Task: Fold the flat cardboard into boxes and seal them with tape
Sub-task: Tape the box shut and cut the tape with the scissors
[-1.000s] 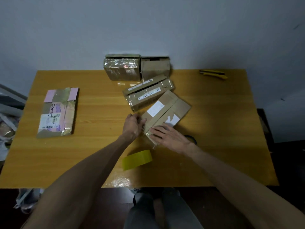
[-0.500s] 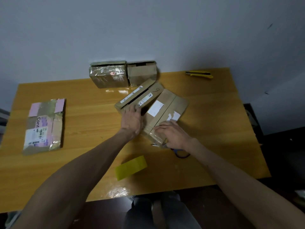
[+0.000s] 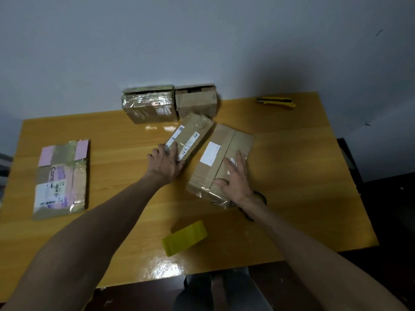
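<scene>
So the person's at a yellowish wooden table [image 3: 296,167] with both bare arms reaching in from the bottom of the frame. The left hand [image 3: 166,163] rests on the near end of a narrow taped box [image 3: 190,135] sitting diagonally just above the middle. Its fingers look pretty much straight and laid over the box's corner, not really wrapped round it. The right hand [image 3: 235,180] lies flat on top of a bigger brown box [image 3: 221,153] right of centre, fingers spread and pressing down, and that box has a white label on it. The two boxes lie side by side, very close, though I can't tell if they touch. Behind them, against the grey wall [image 3: 202,41], stand two more boxes next to each other: a shiny tape-wrapped box [image 3: 149,105] and a plain brown box [image 3: 197,101]. At the left edge of the frame lies a flat cardboard piece [image 3: 61,178] with pink patches and a shipping label. A yellow tape roll [image 3: 185,237] sits low in the middle between the forearms. A yellow utility knife [image 3: 277,102] is in the table's upper right corner. Something dark and looped [image 3: 262,195] pokes out from under the right wrist, mostly hidden.
</scene>
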